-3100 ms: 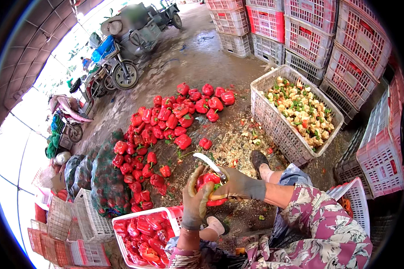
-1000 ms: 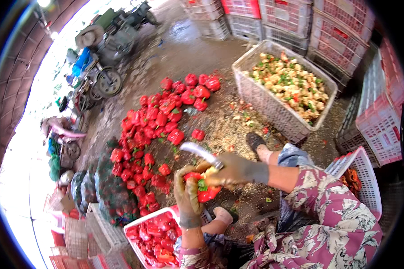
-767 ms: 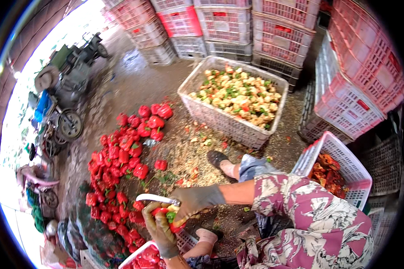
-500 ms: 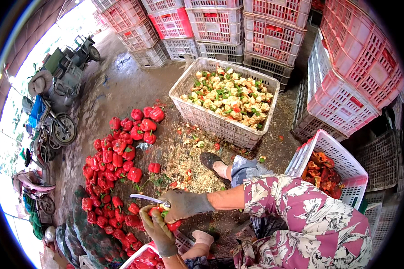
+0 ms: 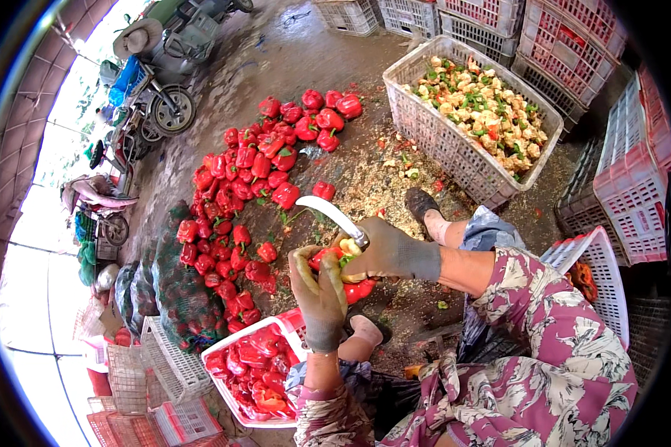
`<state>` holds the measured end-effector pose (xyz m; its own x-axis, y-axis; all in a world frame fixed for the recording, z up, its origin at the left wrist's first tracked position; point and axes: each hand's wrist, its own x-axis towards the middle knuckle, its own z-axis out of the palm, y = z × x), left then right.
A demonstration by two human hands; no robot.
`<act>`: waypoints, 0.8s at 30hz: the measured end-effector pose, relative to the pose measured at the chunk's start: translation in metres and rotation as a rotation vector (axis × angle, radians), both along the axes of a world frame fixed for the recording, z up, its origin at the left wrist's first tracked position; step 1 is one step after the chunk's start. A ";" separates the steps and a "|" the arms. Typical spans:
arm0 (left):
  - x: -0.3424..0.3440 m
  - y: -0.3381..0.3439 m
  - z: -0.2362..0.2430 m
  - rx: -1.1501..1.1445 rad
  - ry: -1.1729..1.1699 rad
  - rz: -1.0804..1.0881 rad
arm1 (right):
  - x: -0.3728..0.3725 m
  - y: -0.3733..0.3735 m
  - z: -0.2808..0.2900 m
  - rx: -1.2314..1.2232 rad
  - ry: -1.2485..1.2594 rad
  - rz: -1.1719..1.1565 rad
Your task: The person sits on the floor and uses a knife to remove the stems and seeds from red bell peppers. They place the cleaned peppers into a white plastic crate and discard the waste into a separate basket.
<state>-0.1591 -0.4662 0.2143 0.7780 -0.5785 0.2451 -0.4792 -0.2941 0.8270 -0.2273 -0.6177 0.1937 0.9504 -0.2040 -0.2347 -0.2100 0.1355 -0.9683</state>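
Both my hands wear grey work gloves with dirty, yellowed fingers. My right hand [image 5: 389, 252] is closed around the handle of a knife with a curved pale blade [image 5: 334, 216], which points up and left. A red bell pepper [image 5: 359, 290] is held in my left hand [image 5: 317, 298], its fingers curled against it. Between the hands shows a pale seed core [image 5: 349, 247] with a bit of green; whether it is free of the pepper is hidden by the gloves. Just below my left hand stands a white and pink crate [image 5: 255, 423] of cut red peppers.
A heap of whole red peppers [image 5: 235, 186] lies on the seed-strewn floor, beside filled net sacks [image 5: 183, 276]. Ahead right stands a crate [image 5: 455, 156] of cores. Another white crate [image 5: 602, 287] holds darker pepper pieces. Stacked crates [image 5: 566, 48] and parked motorbikes [image 5: 173, 112] stand farther off.
The view has swung left and down, so the surroundings sit farther right and higher, and the crate of cut peppers shows more fully. Knife and pepper stay in my hands.
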 end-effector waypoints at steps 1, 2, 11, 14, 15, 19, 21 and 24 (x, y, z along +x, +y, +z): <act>-0.001 0.000 0.002 0.008 0.012 -0.015 | 0.000 0.000 -0.005 0.020 -0.049 -0.005; -0.002 0.001 0.002 -0.018 -0.025 -0.028 | 0.004 0.001 -0.006 0.045 -0.103 0.002; -0.001 0.005 0.006 -0.013 0.083 -0.092 | 0.004 -0.005 -0.002 -0.021 -0.066 0.134; 0.000 0.010 0.009 0.013 0.014 -0.174 | -0.003 -0.014 0.007 0.188 0.016 0.255; -0.001 0.011 0.011 0.008 0.059 -0.193 | -0.005 -0.018 0.007 0.248 0.028 0.295; -0.002 0.014 0.013 0.036 0.181 -0.261 | -0.010 -0.031 -0.011 0.168 0.033 0.416; 0.002 0.015 0.009 0.073 0.173 -0.282 | -0.012 -0.036 -0.006 0.110 0.103 0.413; 0.011 0.015 -0.003 0.096 0.181 -0.110 | -0.021 -0.045 0.003 -0.019 0.052 0.376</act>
